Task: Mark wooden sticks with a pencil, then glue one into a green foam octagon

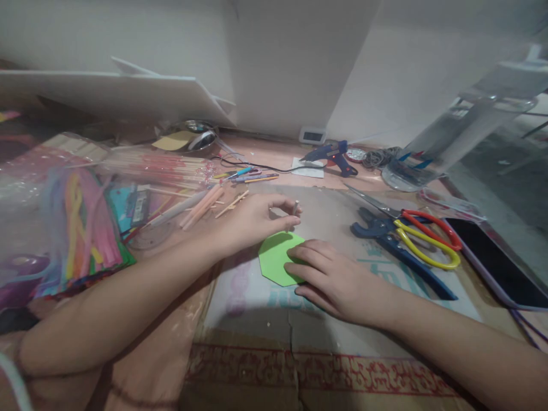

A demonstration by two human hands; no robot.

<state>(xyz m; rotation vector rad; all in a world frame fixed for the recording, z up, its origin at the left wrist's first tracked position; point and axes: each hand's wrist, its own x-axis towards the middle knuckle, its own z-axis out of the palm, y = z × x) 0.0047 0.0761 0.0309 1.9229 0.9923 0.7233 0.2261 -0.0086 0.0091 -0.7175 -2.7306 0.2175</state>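
Observation:
A bright green, many-sided piece of card point(276, 260) lies flat on the cardboard. My right hand point(331, 277) rests on its right side, fingers stretched out and pressing lightly on the surface. Just above the card's far edge is my left hand point(265, 220), its thumb and fingers pinched around a small, short, pale stick point(296, 206). Only the upper end of that stick shows clearly; the rest is hidden or blurred by the fingers.
On the right lie scissors point(428, 242), blue pliers point(402, 251) and a phone point(499, 262). Behind stand a blue glue gun point(329, 155) and a clear bottle point(454, 137). Wooden sticks point(162, 165) and colourful pipe cleaners point(88, 222) lie left, on the table with the cardboard point(248, 359).

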